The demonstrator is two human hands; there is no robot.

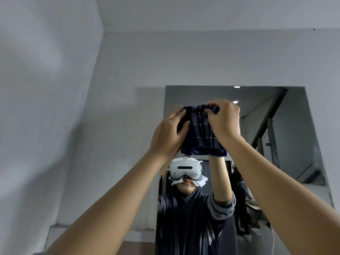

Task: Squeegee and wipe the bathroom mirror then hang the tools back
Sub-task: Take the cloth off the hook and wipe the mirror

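A dark blue striped cloth (199,133) is held up in front of the upper part of the wall mirror (287,144). My left hand (168,133) grips the cloth's left side, fingers curled over its edge. My right hand (223,120) pinches the bunched top right corner. The cloth hangs down between both hands; whether it touches the glass I cannot tell. No squeegee is in view. The mirror reflects a person in a dark top with a white headset and raised arms.
A grey painted wall (184,57) surrounds the mirror, with a corner (97,61) to the left. A ledge (58,227) juts out low on the left. A staircase rail shows as a reflection (270,129) in the glass.
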